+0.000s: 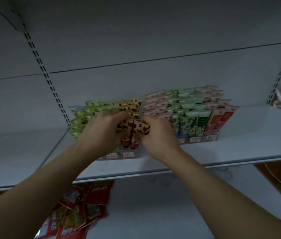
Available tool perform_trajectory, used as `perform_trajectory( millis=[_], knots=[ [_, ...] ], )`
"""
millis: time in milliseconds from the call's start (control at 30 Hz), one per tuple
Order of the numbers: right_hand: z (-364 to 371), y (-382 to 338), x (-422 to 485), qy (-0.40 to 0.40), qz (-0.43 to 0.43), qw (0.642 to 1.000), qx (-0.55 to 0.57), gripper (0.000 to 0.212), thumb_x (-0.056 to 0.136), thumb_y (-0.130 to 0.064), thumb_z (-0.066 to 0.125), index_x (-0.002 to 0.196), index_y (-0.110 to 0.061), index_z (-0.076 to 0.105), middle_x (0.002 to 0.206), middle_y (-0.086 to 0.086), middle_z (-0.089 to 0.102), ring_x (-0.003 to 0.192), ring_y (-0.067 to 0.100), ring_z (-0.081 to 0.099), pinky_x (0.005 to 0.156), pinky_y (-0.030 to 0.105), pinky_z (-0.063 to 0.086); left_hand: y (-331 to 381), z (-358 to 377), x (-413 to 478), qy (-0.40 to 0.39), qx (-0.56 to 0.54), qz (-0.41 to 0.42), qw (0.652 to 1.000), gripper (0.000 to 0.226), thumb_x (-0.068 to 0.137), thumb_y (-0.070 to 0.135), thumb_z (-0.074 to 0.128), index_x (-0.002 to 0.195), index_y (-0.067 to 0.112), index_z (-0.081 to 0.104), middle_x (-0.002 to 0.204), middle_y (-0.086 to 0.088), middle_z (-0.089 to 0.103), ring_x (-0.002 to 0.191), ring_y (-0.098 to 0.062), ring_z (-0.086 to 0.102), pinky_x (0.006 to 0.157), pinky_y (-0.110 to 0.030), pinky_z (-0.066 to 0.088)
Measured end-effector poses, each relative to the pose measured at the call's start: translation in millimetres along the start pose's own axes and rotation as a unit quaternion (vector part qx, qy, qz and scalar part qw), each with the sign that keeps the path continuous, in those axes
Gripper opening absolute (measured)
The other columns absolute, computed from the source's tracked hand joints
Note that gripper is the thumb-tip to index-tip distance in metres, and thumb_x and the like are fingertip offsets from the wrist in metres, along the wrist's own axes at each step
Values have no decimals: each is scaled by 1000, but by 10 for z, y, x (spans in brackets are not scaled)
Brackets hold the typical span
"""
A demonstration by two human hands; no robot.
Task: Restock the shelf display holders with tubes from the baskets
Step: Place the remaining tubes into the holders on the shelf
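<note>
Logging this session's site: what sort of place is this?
Likely a shop aisle: white slotted-upright shelving, tiered display holders of patterned tubes with price labels, red packets piled underneath.

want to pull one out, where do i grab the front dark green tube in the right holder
Pinch its flat top end from above and in front. The dark green tube stands upright in the right holder with neighbours tight on both sides, so only top and front are free.
</note>
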State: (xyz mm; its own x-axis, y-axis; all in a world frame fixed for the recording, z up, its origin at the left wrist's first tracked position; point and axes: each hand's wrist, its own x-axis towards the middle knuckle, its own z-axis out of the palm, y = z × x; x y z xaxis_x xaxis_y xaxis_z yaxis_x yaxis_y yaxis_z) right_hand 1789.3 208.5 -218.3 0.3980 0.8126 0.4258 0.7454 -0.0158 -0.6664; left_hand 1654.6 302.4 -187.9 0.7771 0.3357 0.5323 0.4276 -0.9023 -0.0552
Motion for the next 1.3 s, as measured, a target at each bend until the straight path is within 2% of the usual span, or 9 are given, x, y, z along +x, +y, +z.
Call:
perform_trajectory(
  millis=[133, 300, 400, 500, 567, 800, 967, 1100, 1300],
  knots=[
    [4, -4, 1, 10, -4, 1000, -10, 16, 81, -15, 70, 83, -26, 59, 79, -4, 63, 78, 21, 60, 58, 33, 47, 25, -4, -3, -1, -7, 11, 1000, 45, 72, 16, 78, 114, 18, 61, 107, -4, 63, 89, -32, 63, 67, -45, 55],
    [58, -14, -20, 28, -14, 999, -35, 21, 83, -17, 68, 100, -23, 59, 89, 1, 68, 80, 24, 61, 60, 39, 51, -11, -16, -1, -35, 28, 36, 998, 39, 74, 17, 76, 111, 19, 64, 105, -2, 59, 86, -30, 62, 61, -42, 54],
    [74, 6, -12, 36, -19, 998, -38, 27, 82, -11, 68, 103, -22, 55, 90, 3, 65, 79, 26, 58, 58, 39, 49, -35, -22, 18, -50, 39, 38, 997, 35, 80, 24, 71, 114, 20, 62, 109, 1, 56, 90, -26, 61, 65, -43, 54],
    [68, 27, 12, 41, -20, 998, -36, 23, 81, -10, 68, 98, -21, 58, 79, 1, 59, 73, 25, 53, 52, 36, 42, -69, -7, 25, -53, 33, 54, 997, 29, 87, 33, 62, 112, 19, 61, 108, 2, 55, 87, -23, 60, 66, -43, 53],
    [75, 40, 32, 47, -28, 998, -38, 18, 79, -12, 70, 91, -20, 59, 77, 3, 61, 73, 26, 55, 55, 39, 46, -91, 0, 22, -55, 15, 61, 997, 26, 90, 36, 59, 109, 18, 62, 104, 1, 57, 85, -24, 61, 65, -43, 52],
    [116, 20, 23, 59, -50, 995, -57, 23, 79, -13, 71, 96, -22, 60, 81, 3, 65, 75, 26, 58, 53, 35, 44, -83, -33, 91, -25, -22, -13, 999, 14, 82, 25, 67, 94, 22, 59, 83, 8, 56, 75, -19, 56, 62, -33, 49],
    [113, 17, -24, 69, -45, 996, -35, 24, 78, -16, 73, 81, -26, 52, 66, -9, 50, 64, 18, 48, 45, 23, 26, -85, 33, 49, 18, -28, -52, 998, 13, 77, 27, 64, 82, 17, 59, 73, 3, 55, 68, -25, 54, 57, -34, 46],
    [147, -17, -27, 81, -35, 995, -40, 23, 78, -18, 72, 75, -25, 50, 62, -6, 52, 65, 22, 54, 50, 32, 36, -107, 98, -33, 46, -67, -70, 994, 15, 76, 29, 65, 80, 15, 61, 70, -4, 61, 65, -28, 57, 55, -38, 49],
    [236, -32, -3, 90, -22, 995, -44, 8, 77, -16, 70, 79, -17, 63, 64, -4, 54, 67, 24, 55, 52, 32, 33, -138, 125, -46, 52, -50, -53, 996, 23, 74, 36, 54, 83, 17, 64, 71, -5, 65, 66, -33, 60, 53, -30, 40]
  ],
)
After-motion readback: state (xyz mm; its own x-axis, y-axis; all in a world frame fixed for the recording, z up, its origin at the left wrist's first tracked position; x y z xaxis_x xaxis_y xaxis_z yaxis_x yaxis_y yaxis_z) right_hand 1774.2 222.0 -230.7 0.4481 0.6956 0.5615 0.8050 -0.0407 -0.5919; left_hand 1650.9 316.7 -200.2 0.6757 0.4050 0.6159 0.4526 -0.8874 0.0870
